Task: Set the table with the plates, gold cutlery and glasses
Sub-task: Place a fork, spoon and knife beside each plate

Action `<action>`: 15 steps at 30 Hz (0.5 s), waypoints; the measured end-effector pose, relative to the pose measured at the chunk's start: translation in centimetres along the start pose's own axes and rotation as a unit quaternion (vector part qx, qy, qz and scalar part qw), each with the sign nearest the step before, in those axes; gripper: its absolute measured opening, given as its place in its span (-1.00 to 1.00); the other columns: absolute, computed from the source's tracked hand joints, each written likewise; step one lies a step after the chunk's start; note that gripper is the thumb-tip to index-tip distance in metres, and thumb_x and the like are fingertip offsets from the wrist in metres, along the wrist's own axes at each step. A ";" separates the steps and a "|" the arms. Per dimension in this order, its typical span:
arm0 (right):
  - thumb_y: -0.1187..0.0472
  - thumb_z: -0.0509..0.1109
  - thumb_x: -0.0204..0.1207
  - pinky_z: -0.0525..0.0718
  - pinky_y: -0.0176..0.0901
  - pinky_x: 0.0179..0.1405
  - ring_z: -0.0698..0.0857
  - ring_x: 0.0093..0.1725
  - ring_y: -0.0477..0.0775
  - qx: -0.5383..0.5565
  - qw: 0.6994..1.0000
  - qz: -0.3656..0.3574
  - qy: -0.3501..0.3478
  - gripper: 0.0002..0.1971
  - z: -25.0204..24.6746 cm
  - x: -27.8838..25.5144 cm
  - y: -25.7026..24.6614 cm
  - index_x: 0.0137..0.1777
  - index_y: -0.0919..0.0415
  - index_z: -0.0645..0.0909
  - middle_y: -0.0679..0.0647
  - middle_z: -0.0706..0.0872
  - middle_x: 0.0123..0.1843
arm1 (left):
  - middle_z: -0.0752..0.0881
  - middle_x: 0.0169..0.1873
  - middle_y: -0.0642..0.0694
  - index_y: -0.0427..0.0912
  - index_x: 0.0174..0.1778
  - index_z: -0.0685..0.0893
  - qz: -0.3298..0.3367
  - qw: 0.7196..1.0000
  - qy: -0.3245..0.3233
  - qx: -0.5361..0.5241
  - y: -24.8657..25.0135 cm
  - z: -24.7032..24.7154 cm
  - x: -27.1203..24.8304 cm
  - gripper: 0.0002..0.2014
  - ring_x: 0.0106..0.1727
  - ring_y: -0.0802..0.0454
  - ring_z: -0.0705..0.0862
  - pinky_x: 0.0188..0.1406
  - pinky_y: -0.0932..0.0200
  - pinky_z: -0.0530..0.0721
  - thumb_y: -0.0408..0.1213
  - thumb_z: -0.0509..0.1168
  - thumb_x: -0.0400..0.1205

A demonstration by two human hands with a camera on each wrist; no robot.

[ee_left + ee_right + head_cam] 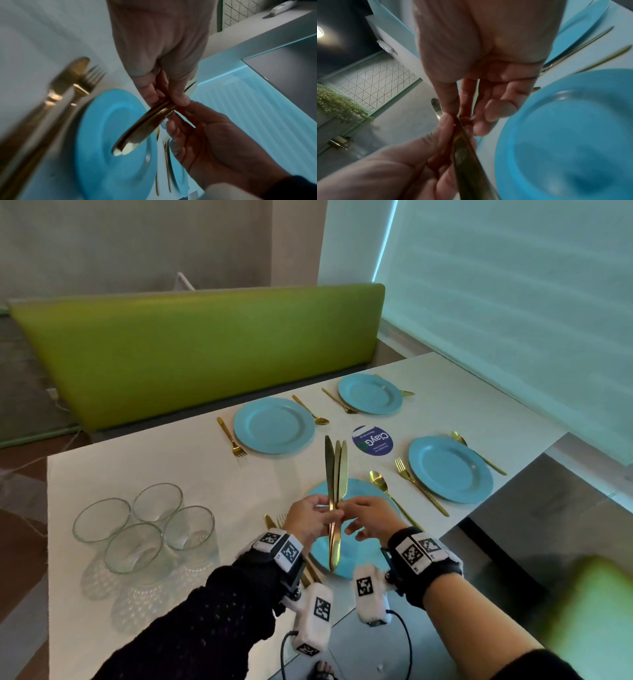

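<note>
Three gold knives (335, 474) stand upright in a bundle above the near blue plate (359, 491), blades pointing away from me. My left hand (317, 513) grips their handles. My right hand (358, 513) pinches one of the knives between thumb and forefinger, its other fingers spread loose. In the left wrist view the handles (142, 125) point down over the plate (102, 148). In the right wrist view the knives (467, 162) sit between both hands. A gold knife and fork (274, 522) lie left of the near plate, a spoon (380, 481) on its right.
Three more blue plates (274, 426) (370, 393) (450, 469) lie on the white table, each with gold cutlery beside it. Several clear glasses (144, 529) stand grouped at the near left. A round purple sticker (372, 441) marks the middle. A green bench (205, 344) runs behind.
</note>
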State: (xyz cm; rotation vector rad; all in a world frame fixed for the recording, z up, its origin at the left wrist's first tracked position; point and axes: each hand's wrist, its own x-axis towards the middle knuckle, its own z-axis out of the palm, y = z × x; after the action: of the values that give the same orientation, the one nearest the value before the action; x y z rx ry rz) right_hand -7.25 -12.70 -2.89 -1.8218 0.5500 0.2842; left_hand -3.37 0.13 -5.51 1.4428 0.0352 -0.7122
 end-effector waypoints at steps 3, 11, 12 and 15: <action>0.22 0.34 0.59 0.54 -0.34 -0.52 0.62 -0.43 -0.05 0.005 1.000 -0.008 0.005 -0.84 -2.6 1.6 -0.2 -0.21 0.19 0.68 0.04 0.71 -0.34 | 0.71 -0.24 -0.18 -0.22 -0.14 0.61 0.000 1.000 -0.010 -0.011 1.0 2.0 2.1 -0.83 -0.26 -0.02 0.70 -0.34 0.25 0.73 -0.59 0.34 0.54; 0.28 0.34 0.57 0.64 -0.30 -0.50 0.66 -0.47 -0.05 -0.029 0.998 -0.001 0.058 -0.76 -9.0 7.9 -0.4 -0.35 0.18 0.61 0.06 0.70 -0.40 | 0.69 -0.37 -0.15 -0.26 -0.12 0.64 -0.019 0.997 0.070 -0.005 3.3 6.9 8.4 -0.88 -0.34 -0.01 0.67 -0.21 0.12 0.73 -0.55 0.36 0.53; 0.29 0.35 0.57 0.66 -0.27 -0.49 0.65 -0.49 -0.05 -0.042 0.997 0.002 0.072 -0.76 -10.1 8.9 -0.2 -0.36 0.17 0.61 0.05 0.69 -0.43 | 0.68 -0.39 -0.14 -0.26 -0.13 0.64 -0.022 0.996 0.085 -0.007 3.6 7.4 9.2 -0.88 -0.35 -0.01 0.67 -0.21 0.11 0.74 -0.54 0.38 0.52; 0.25 0.37 0.53 0.73 -0.08 -0.33 0.68 -0.42 0.09 -0.132 0.984 0.019 0.118 -0.76 -13.1 11.3 1.1 -0.39 0.08 0.62 0.08 0.71 -0.38 | 0.69 -0.40 -0.15 -0.25 -0.14 0.65 -0.025 0.992 0.121 -0.003 4.1 8.2 11.2 -0.89 -0.34 -0.05 0.68 -0.10 0.00 0.77 -0.51 0.40 0.50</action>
State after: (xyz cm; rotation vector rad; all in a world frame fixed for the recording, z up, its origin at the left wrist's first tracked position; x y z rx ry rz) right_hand 0.84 -27.89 -4.80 -2.1191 0.7408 0.1738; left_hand 4.24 -12.18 -5.36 1.5203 0.2611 -0.5737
